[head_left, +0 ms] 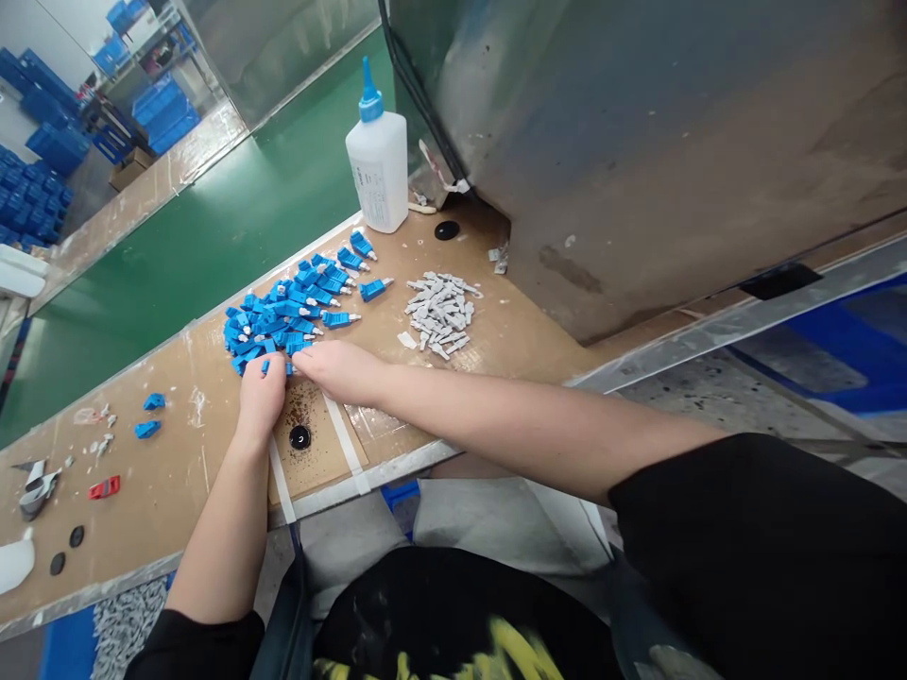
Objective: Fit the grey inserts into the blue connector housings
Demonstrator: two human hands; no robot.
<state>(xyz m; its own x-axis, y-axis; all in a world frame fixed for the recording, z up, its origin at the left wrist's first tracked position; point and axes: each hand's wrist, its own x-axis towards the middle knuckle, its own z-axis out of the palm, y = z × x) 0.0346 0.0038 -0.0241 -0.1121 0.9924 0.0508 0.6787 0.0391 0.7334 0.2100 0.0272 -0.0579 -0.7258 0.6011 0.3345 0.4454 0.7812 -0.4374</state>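
My left hand [262, 392] is closed on a small blue plastic part, of which bits show at the thumb and fingertips. Facing it almost fingertip to fingertip, my right hand [344, 370] is closed in a pinch; what it grips, if anything, is too small to make out. Just beyond both hands lies a pile of blue plastic parts [283, 307], many with pale tips. To the right of that pile is a heap of small grey plastic pieces [440, 314]. Below my hands, a black round cap [299, 437] sits among dark specks on a taped board [322, 482].
A white squeeze bottle [379, 170] with a blue nozzle stands at the far edge, near another black disc [446, 230]. A large metal panel [638, 189] borders the right. Leftward lie two blue pieces [148, 430], a red part [104, 487] and a green conveyor belt [177, 274] runs behind.
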